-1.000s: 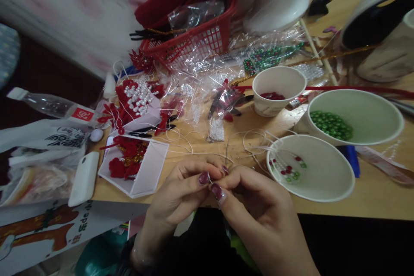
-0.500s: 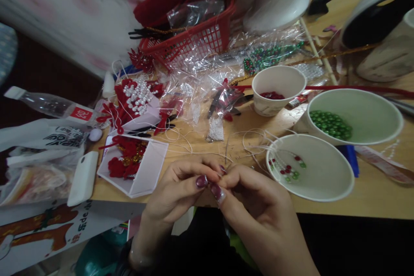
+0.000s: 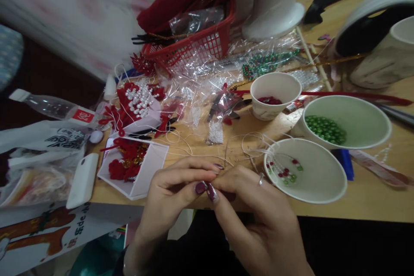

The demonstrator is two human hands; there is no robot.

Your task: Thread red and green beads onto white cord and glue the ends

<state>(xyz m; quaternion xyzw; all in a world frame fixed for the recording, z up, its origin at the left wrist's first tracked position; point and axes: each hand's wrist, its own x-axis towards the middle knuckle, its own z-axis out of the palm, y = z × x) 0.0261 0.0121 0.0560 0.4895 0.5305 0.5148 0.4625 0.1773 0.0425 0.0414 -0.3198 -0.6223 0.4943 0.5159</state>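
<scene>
My left hand [image 3: 174, 200] and my right hand [image 3: 258, 215] meet at the table's near edge, thumbs and fingertips pinched together. Whatever lies between the fingertips is too small and covered to make out. Just beyond them, thin white thread [image 3: 190, 154] loops over the table. To the right, a tilted paper cup [image 3: 326, 177] holds short strands of red, green and white beads [image 3: 286, 171]. Behind it, a second cup [image 3: 365, 123] contains loose green beads [image 3: 325, 129]. A smaller cup [image 3: 274, 82] has dark red pieces [image 3: 269, 100] inside.
White boxes [image 3: 150, 168] with red fuzzy pieces stand at left, beside a white phone [image 3: 83, 181] and a plastic bottle [image 3: 51, 105]. Clear bags [image 3: 200, 79] and a red basket [image 3: 194, 45] fill the back. A white pedestal [image 3: 274, 13] rises behind.
The fingertips have shifted slightly left and closer together, and a ring on my right hand now shows. The whole view has moved a little.
</scene>
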